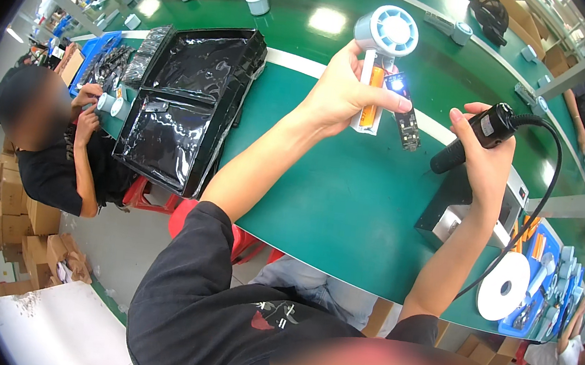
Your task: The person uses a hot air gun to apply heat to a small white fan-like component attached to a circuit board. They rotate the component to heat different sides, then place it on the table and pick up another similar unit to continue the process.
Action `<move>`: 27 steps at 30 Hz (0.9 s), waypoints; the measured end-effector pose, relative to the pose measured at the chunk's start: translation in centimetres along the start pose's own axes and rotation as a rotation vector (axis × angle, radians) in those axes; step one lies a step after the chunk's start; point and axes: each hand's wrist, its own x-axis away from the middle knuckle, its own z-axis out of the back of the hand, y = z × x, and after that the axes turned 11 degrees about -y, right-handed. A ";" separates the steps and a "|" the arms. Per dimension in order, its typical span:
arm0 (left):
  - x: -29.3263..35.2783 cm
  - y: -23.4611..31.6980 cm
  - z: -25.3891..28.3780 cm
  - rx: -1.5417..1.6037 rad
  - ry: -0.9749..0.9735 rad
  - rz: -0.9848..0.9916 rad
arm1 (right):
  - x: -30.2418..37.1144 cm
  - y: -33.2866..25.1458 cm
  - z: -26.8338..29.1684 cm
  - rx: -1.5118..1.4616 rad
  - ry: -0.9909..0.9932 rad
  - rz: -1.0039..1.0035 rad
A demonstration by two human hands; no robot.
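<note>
My left hand [345,88] is raised over the bench, closed around a small handheld fan [394,31]. The fan has a round light-blue and white head, and its handle is open, baring an orange battery [373,84]. My thumb presses on a narrow black circuit board [407,123] that hangs beside the handle, a bright white light glowing at its upper end. To the right, my right hand [485,149] is wrapped round a black cylindrical corded tool [452,155]. The tool's end points down and left, apart from the fan, and its exact kind is unclear.
A black-and-silver box-shaped device [457,207] stands under my right forearm, near a black cable [556,174]. A white reel [502,286] and blue parts bins [532,307] lie right. Black plastic-lined trays [187,100] stand left, beside a co-worker [55,136]. More fans lie on the green conveyor [289,11].
</note>
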 end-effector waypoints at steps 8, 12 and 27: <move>0.1 0.1 -0.2 -0.056 -0.005 -0.024 | 0.0 0.0 0.0 0.006 0.003 0.000; 0.1 0.2 -0.3 -0.069 -0.008 -0.033 | 0.0 0.1 0.0 -0.003 0.002 0.004; 0.2 0.2 -0.3 -0.001 -0.012 -0.034 | -0.1 0.1 0.0 0.001 -0.001 0.008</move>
